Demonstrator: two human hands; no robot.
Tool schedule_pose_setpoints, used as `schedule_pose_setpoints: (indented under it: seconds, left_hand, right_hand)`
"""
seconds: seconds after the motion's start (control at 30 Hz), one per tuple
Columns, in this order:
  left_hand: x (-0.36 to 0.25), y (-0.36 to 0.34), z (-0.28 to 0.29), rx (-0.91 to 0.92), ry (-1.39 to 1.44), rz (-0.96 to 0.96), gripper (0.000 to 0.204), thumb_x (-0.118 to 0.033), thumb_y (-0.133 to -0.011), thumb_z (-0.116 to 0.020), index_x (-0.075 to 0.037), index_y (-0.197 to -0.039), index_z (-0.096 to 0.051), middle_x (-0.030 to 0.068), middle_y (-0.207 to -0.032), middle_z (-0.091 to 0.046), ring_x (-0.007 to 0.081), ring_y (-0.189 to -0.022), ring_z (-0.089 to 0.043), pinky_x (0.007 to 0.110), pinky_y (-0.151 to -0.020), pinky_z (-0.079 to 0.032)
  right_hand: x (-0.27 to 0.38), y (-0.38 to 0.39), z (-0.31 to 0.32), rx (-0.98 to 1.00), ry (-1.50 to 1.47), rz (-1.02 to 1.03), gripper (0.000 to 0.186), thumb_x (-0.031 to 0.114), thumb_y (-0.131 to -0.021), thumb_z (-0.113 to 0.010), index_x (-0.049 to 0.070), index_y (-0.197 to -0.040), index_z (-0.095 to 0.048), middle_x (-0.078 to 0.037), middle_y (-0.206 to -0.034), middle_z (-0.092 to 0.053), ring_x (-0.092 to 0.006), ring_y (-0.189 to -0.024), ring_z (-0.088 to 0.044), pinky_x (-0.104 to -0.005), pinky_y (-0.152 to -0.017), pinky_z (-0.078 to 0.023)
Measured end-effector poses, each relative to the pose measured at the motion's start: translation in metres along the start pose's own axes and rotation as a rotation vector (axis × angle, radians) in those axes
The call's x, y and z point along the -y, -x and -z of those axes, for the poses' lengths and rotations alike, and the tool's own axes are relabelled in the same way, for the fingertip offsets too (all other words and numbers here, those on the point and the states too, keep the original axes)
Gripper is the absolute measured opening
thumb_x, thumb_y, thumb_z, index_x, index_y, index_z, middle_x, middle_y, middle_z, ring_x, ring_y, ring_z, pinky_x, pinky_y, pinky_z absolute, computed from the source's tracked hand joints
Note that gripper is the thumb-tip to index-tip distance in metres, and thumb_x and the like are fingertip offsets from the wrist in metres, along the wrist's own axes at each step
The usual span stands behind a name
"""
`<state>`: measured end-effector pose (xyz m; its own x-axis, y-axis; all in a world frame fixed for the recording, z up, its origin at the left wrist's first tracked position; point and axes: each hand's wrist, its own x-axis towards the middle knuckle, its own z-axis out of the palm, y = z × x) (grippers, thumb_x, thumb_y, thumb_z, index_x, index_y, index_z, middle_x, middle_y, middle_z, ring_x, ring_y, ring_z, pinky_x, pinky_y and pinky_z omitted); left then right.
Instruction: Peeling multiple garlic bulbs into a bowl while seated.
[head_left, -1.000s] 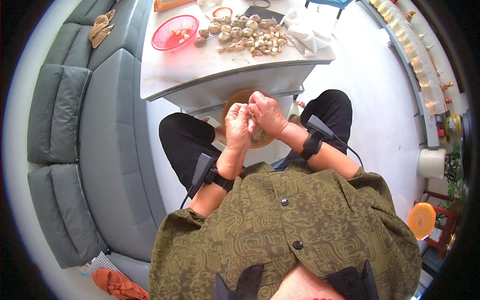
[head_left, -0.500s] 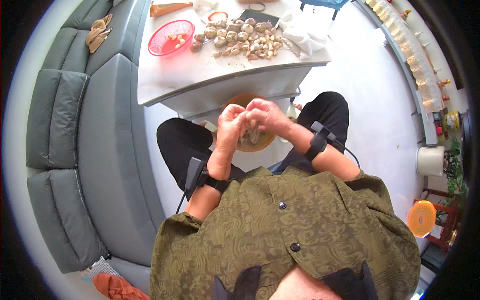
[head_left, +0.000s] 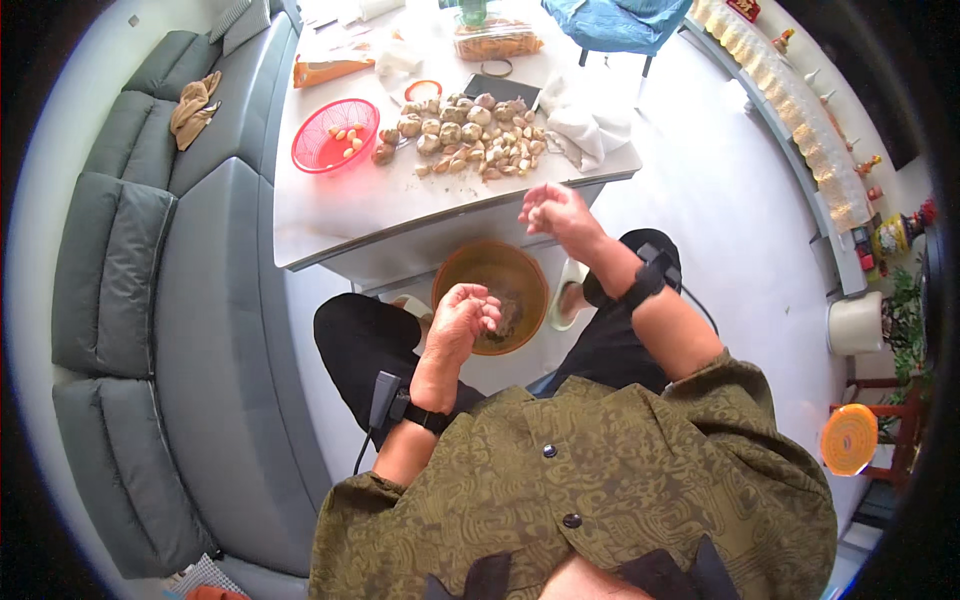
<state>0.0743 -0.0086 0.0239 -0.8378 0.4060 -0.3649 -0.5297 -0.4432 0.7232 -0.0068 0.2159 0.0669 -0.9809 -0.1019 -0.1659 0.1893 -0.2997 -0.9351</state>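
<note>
My left hand (head_left: 462, 325) hovers over the near-left rim of a brown basin (head_left: 455, 268) on the floor between my feet. Its fingers are curled in, and what they hold, if anything, is hidden. Pale scraps like garlic skins lie in the basin. My right hand (head_left: 560, 219) is raised by the table's front edge, its fingers bent together around something too small to make out. Beyond it on the table are loose garlic cloves (head_left: 497, 158) and, behind them, whole garlic bulbs (head_left: 450, 132). A red mesh basket (head_left: 312, 150) at the left holds several peeled cloves (head_left: 350, 140).
On the white table (head_left: 330, 205) also lie a crumpled white cloth (head_left: 590, 135), a dark flat tray (head_left: 510, 92), an orange ring (head_left: 423, 89) and a clear pack of brown food (head_left: 497, 42). A grey sofa (head_left: 225, 320) runs along the left. A blue-covered stool (head_left: 615, 22) stands far right.
My hands have parted: the right moved right and up toward the table edge, the left dropped lower by the basin. The view has tilted, showing more of the table's far side.
</note>
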Motion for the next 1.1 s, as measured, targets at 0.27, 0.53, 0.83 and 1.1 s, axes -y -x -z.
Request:
schedule_pose_setpoints:
  seconds: [0.27, 0.53, 0.83, 1.1]
  left_hand:
    - [-0.001, 0.002, -0.004, -0.003, -0.002, 0.064, 0.013, -0.008, -0.084, -0.054, -0.001, -0.093, -0.047, 0.02, -0.085, -0.06, 0.0167, -0.059, -0.058, 0.024, -0.049, -0.048]
    - [-0.009, 0.001, -0.01, 0.02, -0.014, 0.064, 0.013, -0.009, -0.086, -0.051, 0.001, -0.095, -0.051, 0.0135, -0.08, -0.06, 0.014, -0.059, -0.058, 0.023, -0.05, -0.048]
    - [-0.015, -0.014, -0.002, 0.028, 0.06, -0.068, 0.016, -0.007, -0.083, -0.056, 0.003, -0.095, -0.054, 0.0129, -0.082, -0.06, 0.0125, -0.062, -0.057, 0.022, -0.052, -0.047]
    - [-0.021, -0.015, -0.024, -0.141, -0.071, -0.17, 0.011, -0.01, -0.086, -0.057, -0.001, -0.084, -0.051, 0.0075, -0.07, -0.058, 0.0126, -0.05, -0.056, 0.022, -0.039, -0.043]
  right_hand:
    - [0.055, -0.099, 0.002, -0.249, 0.601, 0.173, 0.022, 0.001, -0.074, -0.048, -0.001, -0.095, -0.054, -0.008, -0.08, -0.06, -0.0173, -0.07, -0.061, -0.0285, -0.066, -0.051]
    - [0.044, -0.134, 0.022, -0.202, 0.732, 0.293, 0.027, 0.002, -0.075, -0.049, 0.001, -0.101, -0.056, -0.009, -0.091, -0.064, -0.0176, -0.089, -0.059, -0.0287, -0.081, -0.045]
    - [0.015, -0.009, -0.019, 0.107, 0.495, 0.204, 0.017, 0.004, -0.081, -0.049, -0.002, -0.094, -0.058, -0.005, -0.074, -0.063, -0.0098, -0.067, -0.059, -0.0229, -0.063, -0.047]
    - [-0.026, 0.044, -0.057, 0.182, 0.665, 0.33, 0.013, 0.011, -0.071, -0.062, 0.003, -0.082, -0.064, -0.01, -0.072, -0.061, -0.0184, -0.066, -0.06, -0.0285, -0.064, -0.047]
